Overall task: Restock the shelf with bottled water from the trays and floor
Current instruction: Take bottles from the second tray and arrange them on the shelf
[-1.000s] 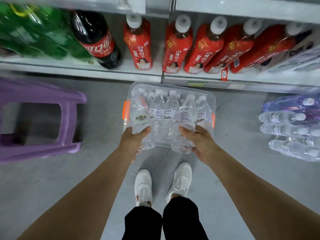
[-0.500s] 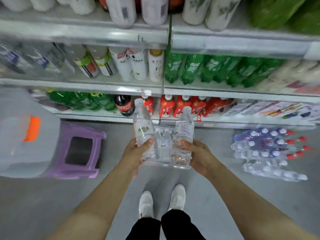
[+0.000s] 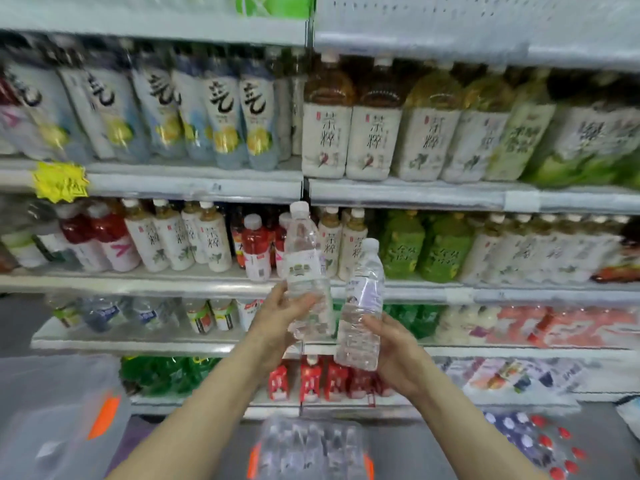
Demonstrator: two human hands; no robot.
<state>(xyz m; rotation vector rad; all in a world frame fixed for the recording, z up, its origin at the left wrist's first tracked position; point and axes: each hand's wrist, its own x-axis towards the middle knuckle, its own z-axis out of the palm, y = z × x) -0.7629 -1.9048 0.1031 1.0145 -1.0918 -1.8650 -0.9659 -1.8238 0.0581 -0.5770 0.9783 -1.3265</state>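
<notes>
At the lower left a large clear bin (image 3: 62, 420) with an orange latch is sitting on a purple stool (image 3: 130, 441); it is too blurred to tell what is lying inside it. At the bottom centre a clear tray (image 3: 256, 459) with orange clips is standing on the floor and is holding upright bottles of water packed close together. Above it the left hand (image 3: 277, 317) is gripping one water bottle (image 3: 304, 271) by its lower half, its fingers (image 3: 301, 301) curling round the clear body, and the bottle is standing nearly upright with its white cap in front of the tea shelf (image 3: 194, 282). Just beside it the right hand (image 3: 391, 351) is holding a second water bottle (image 3: 362, 299) near its base, fingers (image 3: 372, 322) wrapping round it from the right, and this one is leaning slightly right and sitting lower than the first. At the lower right, wrapped packs of bottles (image 3: 533, 441) with red and white caps are lying on the floor. Compared with half a second ago, both hands are carrying their bottles higher, away from the tray and up before the middle shelves rather than the bottom one; the view is tilting upward too, so the tray is now showing at the bottom edge and the white shoes are no longer appearing.
</notes>
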